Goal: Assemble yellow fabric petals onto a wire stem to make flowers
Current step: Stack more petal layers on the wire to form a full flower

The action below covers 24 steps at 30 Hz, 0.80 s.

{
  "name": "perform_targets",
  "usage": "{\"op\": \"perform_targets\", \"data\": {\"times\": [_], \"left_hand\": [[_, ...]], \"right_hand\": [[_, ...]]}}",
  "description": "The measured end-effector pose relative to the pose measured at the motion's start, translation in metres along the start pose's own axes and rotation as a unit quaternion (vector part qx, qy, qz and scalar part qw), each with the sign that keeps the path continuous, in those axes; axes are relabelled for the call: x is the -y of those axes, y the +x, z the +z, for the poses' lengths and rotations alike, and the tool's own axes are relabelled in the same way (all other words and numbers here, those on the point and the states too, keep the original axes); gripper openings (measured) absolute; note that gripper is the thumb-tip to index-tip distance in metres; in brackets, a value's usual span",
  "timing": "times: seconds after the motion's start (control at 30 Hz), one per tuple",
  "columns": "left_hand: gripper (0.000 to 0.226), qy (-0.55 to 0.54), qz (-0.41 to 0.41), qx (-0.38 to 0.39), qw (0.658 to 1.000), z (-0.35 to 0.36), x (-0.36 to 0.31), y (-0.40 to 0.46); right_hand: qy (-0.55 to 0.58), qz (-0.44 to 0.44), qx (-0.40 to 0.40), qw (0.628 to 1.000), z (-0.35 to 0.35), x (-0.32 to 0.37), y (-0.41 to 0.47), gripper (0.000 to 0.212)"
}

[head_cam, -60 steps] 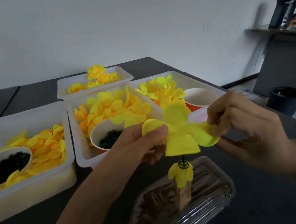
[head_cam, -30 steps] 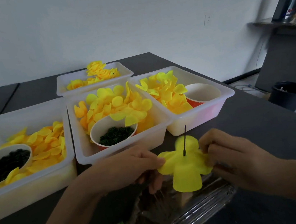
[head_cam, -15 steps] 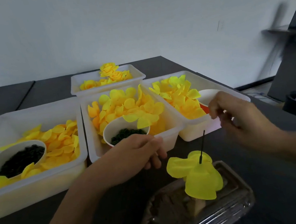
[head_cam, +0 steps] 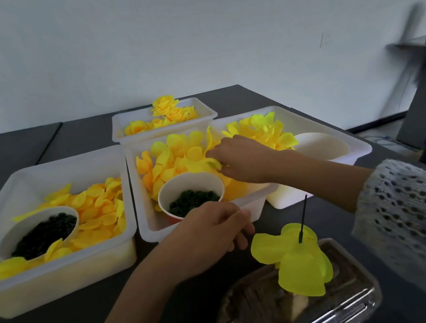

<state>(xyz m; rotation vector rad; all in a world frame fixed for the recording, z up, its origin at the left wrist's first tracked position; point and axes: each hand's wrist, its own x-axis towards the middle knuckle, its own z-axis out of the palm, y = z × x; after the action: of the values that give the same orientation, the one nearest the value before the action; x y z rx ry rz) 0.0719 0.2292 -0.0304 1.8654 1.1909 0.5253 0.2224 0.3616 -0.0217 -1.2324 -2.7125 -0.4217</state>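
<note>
A thin black wire stem (head_cam: 302, 217) stands upright in a clear plastic container (head_cam: 347, 306) at the bottom right, with bright yellow fabric petals (head_cam: 299, 266) threaded low on it. My right hand (head_cam: 244, 160) is stretched into the middle white bin (head_cam: 144, 224), and its fingertips pinch a yellow petal (head_cam: 211, 163) on top of the pile there. My left hand (head_cam: 211, 237) hovers loosely curled in front of that bin, left of the stem, and I see nothing in it.
A paper cup of small dark green rings (head_cam: 191, 199) sits in the middle bin. The left bin (head_cam: 59, 279) holds orange-yellow petals and a cup of dark pieces (head_cam: 39, 233). The right bin (head_cam: 353, 143) holds petals and a cup. The back bin (head_cam: 165, 133) holds finished flowers.
Both hands let go of the petals pushed down the stem. My right hand moved up and left into the middle bin. My left hand stayed close by the bin's front.
</note>
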Motion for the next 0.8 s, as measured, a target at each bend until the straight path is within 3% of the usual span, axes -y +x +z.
{"op": "perform_targets", "data": {"times": [0.17,0.27,0.37,0.47,0.6,0.7,0.8], "left_hand": [[0.031,-0.033,0.01,-0.034,0.999,-0.004,0.0,0.002],[0.029,-0.073,0.005,-0.061,0.995,-0.006,0.0,0.003],[0.033,-0.089,0.01,-0.105,0.99,-0.009,-0.004,0.002],[0.048,-0.164,-0.015,-0.111,0.98,-0.013,-0.016,0.003],[0.074,-0.263,-0.046,-0.02,0.964,-0.015,-0.028,0.004],[0.058,-0.269,-0.035,-0.017,0.962,-0.01,-0.027,0.006],[0.048,-0.215,-0.038,-0.015,0.976,-0.005,-0.027,0.01]], "right_hand": [[0.226,0.132,-0.066,0.963,-0.016,-0.01,-0.007,0.01],[0.351,0.21,-0.112,0.906,-0.034,-0.011,-0.016,0.011],[0.432,0.212,-0.158,0.862,-0.054,-0.006,-0.035,0.012],[0.38,0.138,-0.245,0.881,-0.079,0.007,-0.07,0.021],[0.234,-0.027,-0.322,0.917,-0.105,0.024,-0.122,0.007],[0.165,-0.093,-0.326,0.926,-0.107,0.029,-0.146,0.007],[0.143,-0.105,-0.318,0.931,-0.1,0.031,-0.158,0.015]]}}
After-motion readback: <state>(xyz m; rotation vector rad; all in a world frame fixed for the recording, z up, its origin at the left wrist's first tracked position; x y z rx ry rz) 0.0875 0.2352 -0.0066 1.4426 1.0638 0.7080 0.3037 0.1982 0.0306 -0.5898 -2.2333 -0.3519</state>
